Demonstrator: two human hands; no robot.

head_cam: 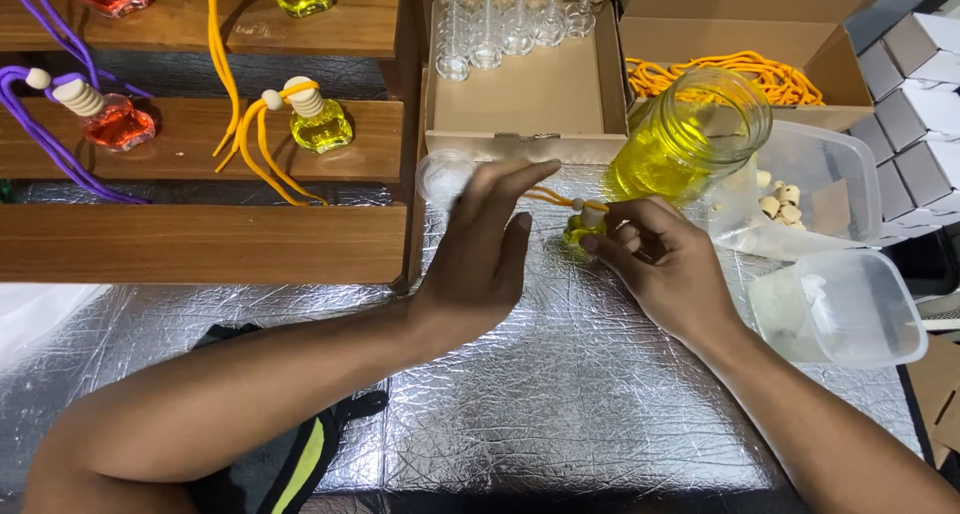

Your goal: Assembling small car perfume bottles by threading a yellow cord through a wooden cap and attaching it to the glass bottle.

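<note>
My right hand (665,259) grips a small glass bottle of yellow liquid (580,231) with a pale cap, down on the silver foil table (560,404). An orange cord (548,196) runs from the bottle's cap toward my left hand (485,244), whose fingers are spread and raised just left of the bottle; the cord passes behind them, so I cannot tell if they pinch it. A large glass jar of yellow liquid (690,134) lies tilted just behind the bottle.
A wooden rack (200,239) at left holds finished yellow (320,124) and red (120,124) bottles with cords. Behind are a cardboard box of empty glass bottles (500,24), a box of orange cords (740,74), plastic tubs with wooden caps (790,199), and white cartons (920,94).
</note>
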